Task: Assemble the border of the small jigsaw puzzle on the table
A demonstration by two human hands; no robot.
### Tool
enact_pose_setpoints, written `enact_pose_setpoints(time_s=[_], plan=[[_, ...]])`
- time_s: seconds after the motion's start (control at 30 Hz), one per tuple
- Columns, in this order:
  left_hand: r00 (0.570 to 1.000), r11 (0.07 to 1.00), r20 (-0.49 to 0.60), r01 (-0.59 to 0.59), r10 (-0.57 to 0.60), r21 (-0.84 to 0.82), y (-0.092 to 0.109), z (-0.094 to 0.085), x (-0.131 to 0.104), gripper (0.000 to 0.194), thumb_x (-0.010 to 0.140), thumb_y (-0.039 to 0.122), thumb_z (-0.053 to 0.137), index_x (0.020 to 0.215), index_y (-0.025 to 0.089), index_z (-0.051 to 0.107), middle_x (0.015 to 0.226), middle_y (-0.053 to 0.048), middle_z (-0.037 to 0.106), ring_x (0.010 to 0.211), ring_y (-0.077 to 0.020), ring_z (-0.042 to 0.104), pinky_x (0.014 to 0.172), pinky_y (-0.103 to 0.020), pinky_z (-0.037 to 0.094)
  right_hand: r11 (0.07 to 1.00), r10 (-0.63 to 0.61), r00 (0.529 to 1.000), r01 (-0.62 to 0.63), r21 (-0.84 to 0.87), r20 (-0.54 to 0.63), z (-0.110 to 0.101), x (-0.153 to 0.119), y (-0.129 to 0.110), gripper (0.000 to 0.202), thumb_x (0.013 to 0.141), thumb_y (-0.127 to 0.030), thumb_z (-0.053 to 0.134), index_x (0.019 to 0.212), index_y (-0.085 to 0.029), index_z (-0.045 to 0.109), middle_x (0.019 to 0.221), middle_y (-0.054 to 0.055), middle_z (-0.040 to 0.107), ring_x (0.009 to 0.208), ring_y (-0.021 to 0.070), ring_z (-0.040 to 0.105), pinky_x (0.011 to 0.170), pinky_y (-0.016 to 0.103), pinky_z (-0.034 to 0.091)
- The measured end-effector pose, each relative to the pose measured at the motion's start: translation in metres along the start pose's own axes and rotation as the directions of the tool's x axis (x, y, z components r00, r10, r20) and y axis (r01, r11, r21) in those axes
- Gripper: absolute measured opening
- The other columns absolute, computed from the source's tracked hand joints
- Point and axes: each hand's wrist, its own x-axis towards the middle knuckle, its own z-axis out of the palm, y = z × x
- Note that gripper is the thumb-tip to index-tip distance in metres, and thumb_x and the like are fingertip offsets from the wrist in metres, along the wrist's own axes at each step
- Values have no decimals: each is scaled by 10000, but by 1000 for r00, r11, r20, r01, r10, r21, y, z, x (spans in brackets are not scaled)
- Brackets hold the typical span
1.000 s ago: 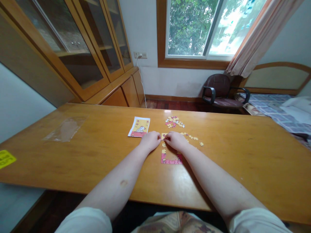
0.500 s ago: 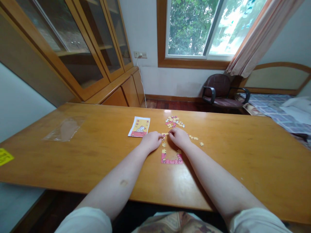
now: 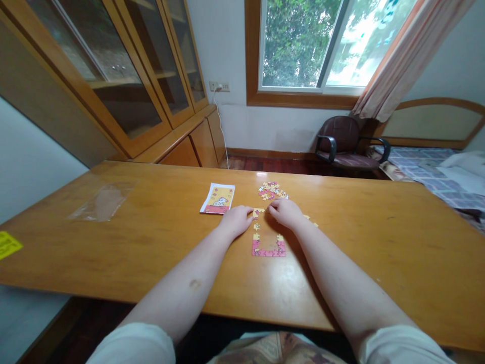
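A part-built jigsaw puzzle frame (image 3: 269,253) lies on the table, with a joined pink bottom edge and yellow pieces up its left side. My left hand (image 3: 237,221) rests at its top left corner, fingers bent together against the yellow corner piece (image 3: 256,212). Just right of that, my right hand (image 3: 286,213) is closed with its fingertips down by the top edge; whatever they pinch is hidden. Beyond both hands sits a heap of loose puzzle pieces (image 3: 271,190). Some yellow pieces (image 3: 310,219) show past my right wrist, partly covered by it.
Left of the puzzle lies a picture card (image 3: 219,198) with a white animal on yellow and pink. A clear plastic bag (image 3: 102,202) is farther left on the wooden table (image 3: 170,242). A yellow label (image 3: 9,244) shows at the left edge. An office chair (image 3: 343,141) stands beyond the table.
My right hand has shifted slightly right along the top edge, uncovering more of it and covering more of the loose yellow pieces at right. My left hand stays at the corner.
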Motion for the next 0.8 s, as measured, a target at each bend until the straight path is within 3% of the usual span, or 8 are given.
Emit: enact_pose_setpoints(time_s=[0.17, 0.6, 0.8], plan=[[1000, 1000, -7, -9, 9, -19, -2, 1, 1, 350, 873, 356, 476, 1176, 269, 628, 1145, -59, 669, 1045, -231, 607, 851, -305, 471, 993, -122, 992, 122, 0, 32, 3, -1, -3, 376, 915, -329, 379, 868, -195, 728, 905, 57, 649, 814, 154, 575, 727, 233, 381], [1000, 999, -16, 0, -1, -37, -7, 6, 5, 279, 855, 341, 507, 1067, 265, 672, 1084, -44, 689, 1005, -224, 621, 865, -315, 472, 992, -128, 991, 128, 1, 47, 8, 1, -1, 382, 936, -330, 371, 915, -196, 727, 921, 65, 640, 836, 158, 574, 769, 234, 386], [1000, 998, -27, -10, 9, -57, -7, 8, 5, 312, 859, 366, 510, 1118, 269, 654, 1116, -49, 678, 1027, -222, 610, 875, -307, 464, 992, -125, 992, 125, 3, 36, 11, 1, 0, 374, 934, -338, 378, 909, -198, 724, 910, 60, 641, 828, 157, 576, 741, 233, 387]])
